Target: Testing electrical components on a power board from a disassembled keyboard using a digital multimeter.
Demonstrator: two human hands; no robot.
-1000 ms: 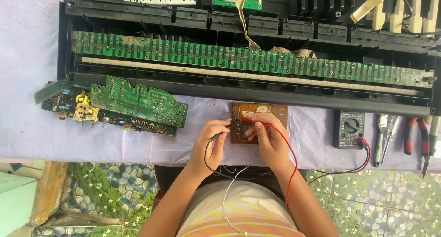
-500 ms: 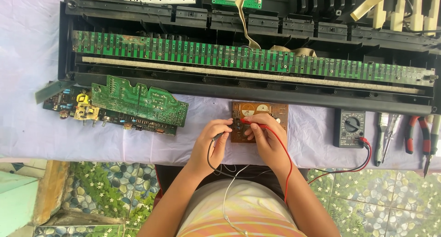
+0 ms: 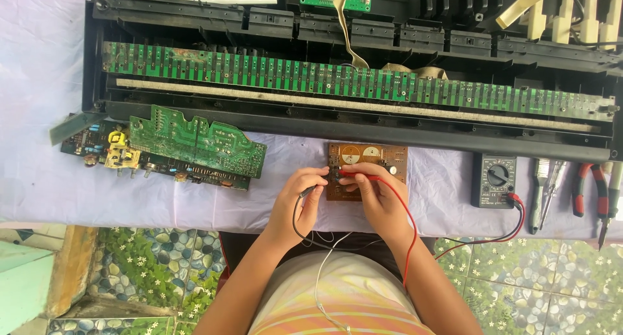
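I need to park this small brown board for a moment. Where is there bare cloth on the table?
Bare cloth lies left of the black keyboard chassis, and more runs between the green circuit boards and the brown board. A narrower strip separates that board from the multimeter. Right of the meter, pliers and other tools crowd the edge.

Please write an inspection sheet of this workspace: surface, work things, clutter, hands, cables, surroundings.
Surface: table under a pale cloth.
Work things: small brown circuit board; multimeter beside it.
Clutter: opened keyboard case, green circuit boards, pliers, screwdriver.
Hands: left hand holds the black probe, right hand holds the red probe, both tips at the brown board.
Cables: red lead and black lead run off the table edge.
Surroundings: pebble-patterned floor.
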